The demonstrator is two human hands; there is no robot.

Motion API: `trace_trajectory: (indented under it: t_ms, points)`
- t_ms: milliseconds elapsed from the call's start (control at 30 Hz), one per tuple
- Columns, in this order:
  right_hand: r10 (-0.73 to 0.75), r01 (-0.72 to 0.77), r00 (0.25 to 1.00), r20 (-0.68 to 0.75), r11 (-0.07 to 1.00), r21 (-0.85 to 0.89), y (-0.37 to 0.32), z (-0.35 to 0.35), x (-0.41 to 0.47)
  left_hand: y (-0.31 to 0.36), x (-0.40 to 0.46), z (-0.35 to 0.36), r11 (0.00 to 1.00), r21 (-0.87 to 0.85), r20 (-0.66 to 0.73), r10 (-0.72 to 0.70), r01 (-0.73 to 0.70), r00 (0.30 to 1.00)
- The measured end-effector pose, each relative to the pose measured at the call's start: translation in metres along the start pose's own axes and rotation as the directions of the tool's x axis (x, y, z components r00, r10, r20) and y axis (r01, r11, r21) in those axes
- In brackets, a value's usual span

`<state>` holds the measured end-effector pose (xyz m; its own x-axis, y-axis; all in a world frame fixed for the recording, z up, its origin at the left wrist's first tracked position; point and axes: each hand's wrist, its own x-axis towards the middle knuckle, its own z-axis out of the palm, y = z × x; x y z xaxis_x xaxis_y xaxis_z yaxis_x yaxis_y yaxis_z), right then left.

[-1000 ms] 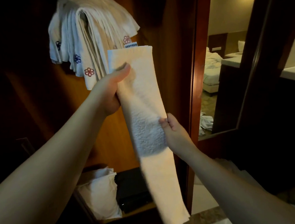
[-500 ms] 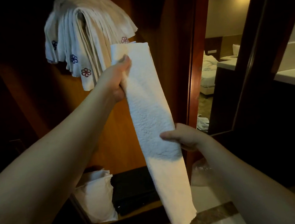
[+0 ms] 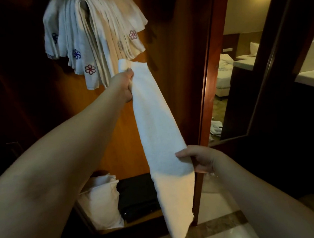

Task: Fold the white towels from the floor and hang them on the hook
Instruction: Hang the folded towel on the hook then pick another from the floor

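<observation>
White folded towel (image 3: 158, 122) pinched by left hand (image 3: 124, 87) and right hand (image 3: 196, 158); hung towels (image 3: 93, 39) upper left; this one unhung.

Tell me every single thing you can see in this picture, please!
long folded white terry towel: one, white, held up slanting in front of the wooden panel
bunch of hung white towels with embroidered flowers: several, exact count unclear, white with blue and red flowers, draped at top left
orange-brown wooden panel: one, behind the towels
white drawstring cloth bag: one, low on a shelf at bottom left
flat black box: one, right of the bag
bed with white bedding: one, far room at right
crumpled white cloth on the far floor: one
left hand: grips the towel's top end
right hand: pinches the towel's right edge lower down
</observation>
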<state>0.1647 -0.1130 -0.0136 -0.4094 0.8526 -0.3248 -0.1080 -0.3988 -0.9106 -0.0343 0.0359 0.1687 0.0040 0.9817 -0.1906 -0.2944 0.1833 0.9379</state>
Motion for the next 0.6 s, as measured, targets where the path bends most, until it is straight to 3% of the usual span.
trace_trajectory:
  t_ms: [167,267,367,467,600]
  points:
    - [0.014,-0.02,1.0,-0.028,0.979,-0.203,-0.01,0.01,-0.01,-0.007,0.019,-0.001,0.996,0.042,-0.05,-0.081,0.083,0.996]
    - [-0.05,0.052,0.999,0.02,0.992,-0.111,-0.018,0.011,-0.02,-0.018,0.028,-0.005,0.989,0.06,0.012,-0.137,0.136,0.991]
    - [-0.128,0.124,0.991,0.049,0.99,0.072,-0.028,0.009,-0.029,-0.037,0.036,-0.013,0.98,-0.028,0.084,-0.196,0.199,0.977]
    - [-0.201,0.198,0.98,0.015,0.974,0.115,-0.045,0.01,-0.037,-0.062,0.033,-0.02,0.952,-0.113,0.247,-0.249,0.284,0.936]
    - [-0.287,0.291,0.957,-0.044,0.944,0.153,-0.07,0.013,-0.044,-0.107,0.015,-0.031,0.922,0.082,0.431,-0.375,0.378,0.821]
